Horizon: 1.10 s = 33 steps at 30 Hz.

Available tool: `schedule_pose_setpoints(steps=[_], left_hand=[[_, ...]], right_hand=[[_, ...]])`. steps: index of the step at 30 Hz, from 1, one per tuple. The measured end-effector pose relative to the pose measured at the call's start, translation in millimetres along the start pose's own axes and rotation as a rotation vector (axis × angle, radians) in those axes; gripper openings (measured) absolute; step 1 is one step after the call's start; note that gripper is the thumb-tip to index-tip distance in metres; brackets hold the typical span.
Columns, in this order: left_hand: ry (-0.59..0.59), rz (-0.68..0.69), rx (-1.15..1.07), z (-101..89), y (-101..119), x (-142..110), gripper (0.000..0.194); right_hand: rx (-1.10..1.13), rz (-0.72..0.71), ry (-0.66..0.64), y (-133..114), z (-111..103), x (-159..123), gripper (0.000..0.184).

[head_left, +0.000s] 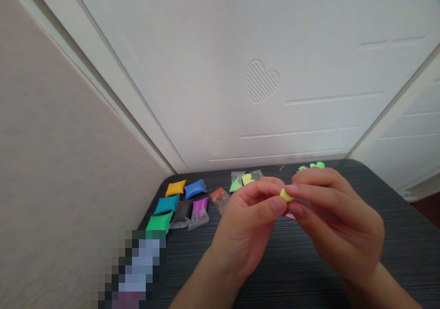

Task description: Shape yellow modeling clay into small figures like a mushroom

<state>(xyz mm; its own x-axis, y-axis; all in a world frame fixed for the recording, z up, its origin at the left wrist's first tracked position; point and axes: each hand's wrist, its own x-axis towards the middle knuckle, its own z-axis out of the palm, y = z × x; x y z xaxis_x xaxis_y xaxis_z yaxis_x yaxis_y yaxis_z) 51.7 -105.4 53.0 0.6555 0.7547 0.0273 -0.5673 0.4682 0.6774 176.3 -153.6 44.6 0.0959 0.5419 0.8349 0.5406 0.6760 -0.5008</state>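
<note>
A small lump of yellow modelling clay (286, 195) is pinched between the fingertips of both hands, above the table. My left hand (252, 215) holds it from the left with thumb and fingers closed. From the right, my right hand (338, 217) grips it the same way. Behind my left hand lie an opened packet of pale yellow clay (248, 179), a packet of light green clay (236, 184) and a clear packet with orange clay (219, 198). Something pink (290, 216) shows below the fingers, mostly hidden.
Several clay packets lie at the table's left: yellow (175, 188), blue (195, 189), teal (167, 204), black (182, 212), purple (200, 209) and green (159, 223). Bright green pieces (318, 165) sit behind my right hand. A white panel (220, 70) rises behind the dark table (275, 272). The lower left is pixelated.
</note>
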Motion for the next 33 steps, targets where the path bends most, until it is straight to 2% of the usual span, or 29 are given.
schedule_pose_setpoints(steps=[11,19,26,33], left_hand=[[-0.042,-0.043,-0.054,-3.2,-2,-1,0.008],[-0.037,-0.073,-0.007,0.6,2,-2,0.009],[0.007,-0.062,0.021,-2.2,-1,-1,0.013],[-0.001,-0.051,0.012,-1.9,-2,0,0.01]], right_hand=[[0.098,0.106,0.004,7,6,-2,0.03],[0.046,0.01,-0.051,4,-8,2,0.034],[0.044,0.026,-0.047,9,-5,3,0.032],[0.039,0.004,-0.042,13,-6,2,0.034]])
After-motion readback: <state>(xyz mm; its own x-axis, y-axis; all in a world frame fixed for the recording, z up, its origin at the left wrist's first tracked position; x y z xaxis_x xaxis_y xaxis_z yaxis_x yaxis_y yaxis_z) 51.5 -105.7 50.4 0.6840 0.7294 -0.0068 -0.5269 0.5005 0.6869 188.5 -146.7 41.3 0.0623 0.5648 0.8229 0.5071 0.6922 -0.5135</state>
